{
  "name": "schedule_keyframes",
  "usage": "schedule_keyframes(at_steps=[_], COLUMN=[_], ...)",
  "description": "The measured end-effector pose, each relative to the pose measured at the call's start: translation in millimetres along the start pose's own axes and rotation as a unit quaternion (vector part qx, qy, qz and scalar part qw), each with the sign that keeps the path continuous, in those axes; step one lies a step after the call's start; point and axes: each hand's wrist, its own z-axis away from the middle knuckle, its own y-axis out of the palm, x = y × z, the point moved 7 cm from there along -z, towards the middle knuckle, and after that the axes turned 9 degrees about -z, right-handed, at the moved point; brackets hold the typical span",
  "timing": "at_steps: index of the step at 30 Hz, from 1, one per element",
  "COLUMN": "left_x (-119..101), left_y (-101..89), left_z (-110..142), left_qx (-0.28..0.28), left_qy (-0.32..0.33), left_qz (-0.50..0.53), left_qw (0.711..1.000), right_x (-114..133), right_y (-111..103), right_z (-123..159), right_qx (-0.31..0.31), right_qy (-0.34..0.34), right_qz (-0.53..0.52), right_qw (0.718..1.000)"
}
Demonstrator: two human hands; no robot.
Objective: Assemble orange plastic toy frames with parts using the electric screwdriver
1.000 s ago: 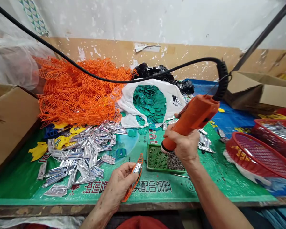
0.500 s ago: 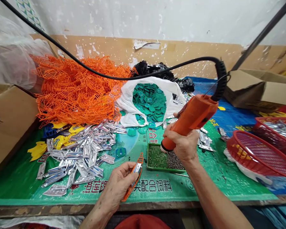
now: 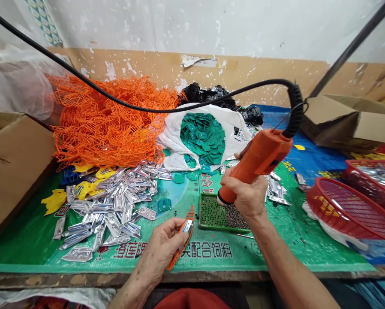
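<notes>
Near the front edge of a green printed sheet (image 3: 308,253), the left hand (image 3: 165,242) clamps a slender orange frame (image 3: 191,212) between thumb and fingers. A shiny metal plate (image 3: 187,225) lies along the frame and is gripped with it. The frame runs obliquely through the grip: its narrow upper end projects beyond the fingertips, away from the person, and its lower end emerges below the thumb, toward the table edge. The exposed part of the plate lies just past the tip of the thumb. Whether the frame touches the sheet cannot be told.

To the right, the right hand (image 3: 250,197) is wrapped around the lower body of an orange power tool (image 3: 263,150), which is held tilted, its pale tip pointing down over a green tray (image 3: 208,213). Contact between tip and tray cannot be determined. Small dark pieces (image 3: 236,218) are heaped in the tray's right part, near the tool. The tray stands just beside the frame, on its right. A black cable (image 3: 141,108) leaves the tool's upper end and crosses above an orange heap (image 3: 112,128). Loose metal plates (image 3: 120,201) lie left of the left hand.
</notes>
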Motion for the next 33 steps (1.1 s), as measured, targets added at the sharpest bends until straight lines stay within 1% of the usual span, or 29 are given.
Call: schedule_keyframes(at_steps=[4, 7, 10, 12, 15, 18, 21, 26, 33], left_x=[-1, -2, -4, -4, -3, -3, -4, -5, -2], left_y=[0.4, 1.3, 3.8, 5.4, 7.6, 10.0, 10.6, 10.1, 10.6], left_z=[1, 3, 4, 4, 4, 4, 5, 5, 4], left_qx=[-0.006, -0.012, -0.016, -0.019, -0.017, -0.006, -0.003, -0.005, -0.002], left_qy=[0.006, 0.006, 0.003, 0.002, -0.005, -0.012, -0.010, -0.005, -0.013], left_qz=[0.004, 0.008, 0.021, 0.028, 0.041, 0.064, 0.082, 0.088, 0.085], left_qw=[1.000, 1.000, 1.000, 0.999, 0.999, 0.998, 0.997, 0.996, 0.996], right_x=[4, 20, 43, 54, 63, 62, 53, 43, 42], right_y=[-4, -1, 10, 20, 36, 48, 54, 56, 57], right_z=[-4, -6, 0, 9, 27, 43, 50, 50, 50], right_qx=[-0.007, -0.006, 0.007, 0.024, 0.052, 0.072, 0.069, 0.060, 0.070], right_qy=[-0.011, -0.028, -0.032, -0.010, 0.019, 0.025, 0.044, 0.058, 0.059], right_qz=[0.013, 0.007, -0.044, -0.087, -0.130, -0.148, -0.141, -0.118, -0.095], right_qw=[1.000, 1.000, 0.999, 0.996, 0.990, 0.986, 0.987, 0.990, 0.991])
